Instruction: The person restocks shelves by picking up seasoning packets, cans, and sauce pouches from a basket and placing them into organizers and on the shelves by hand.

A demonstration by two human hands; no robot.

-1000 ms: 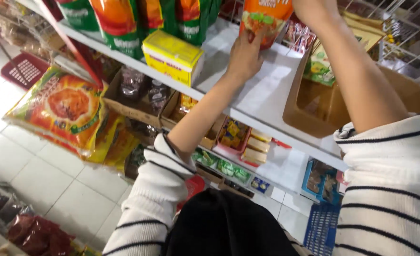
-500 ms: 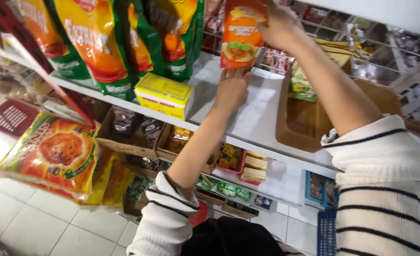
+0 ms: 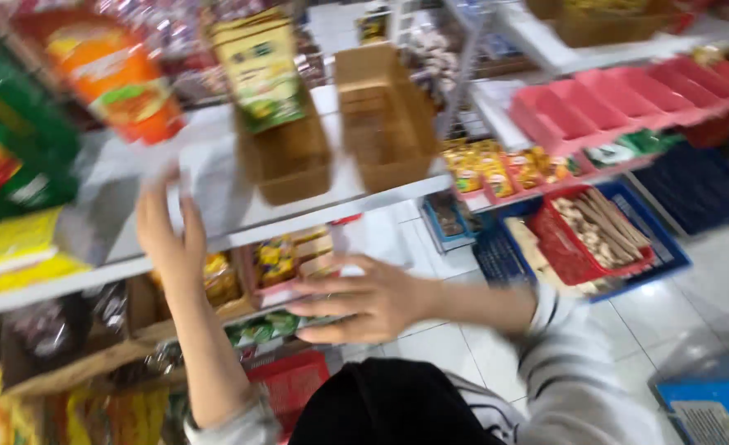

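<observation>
Nearest to me, at the bottom of the frame, I see a dark head covering (image 3: pixel 389 408) and striped sleeves. Just above it, at centre, the right hand (image 3: pixel 364 301) is held flat with its fingers spread and holds nothing; it hangs in front of the lower shelf of small snack packs (image 3: pixel 278 259). At centre left, the left hand (image 3: pixel 169 235) is raised with open fingers, palm toward the white shelf edge (image 3: pixel 315 216); it grips nothing, though the blur keeps me from saying whether it touches the shelf.

The orange snack bag (image 3: pixel 126 78) stands on the white shelf in the upper left of the frame, above and just left of the left hand, apart from its fingertips and well apart from the right hand. To its right on the same shelf, a green and yellow packet (image 3: pixel 259 70) sits in one brown cardboard tray (image 3: pixel 290 161), with a second brown tray (image 3: pixel 385 119) beside it.

At the far left edge are green bags (image 3: pixel 10 140) and yellow boxes (image 3: pixel 14 247). Farther off, at right, I see pink trays (image 3: pixel 620 99) on a shelf, and a red basket (image 3: pixel 599 231) inside a blue crate (image 3: pixel 669 247) on the tiled floor (image 3: pixel 677 313).
</observation>
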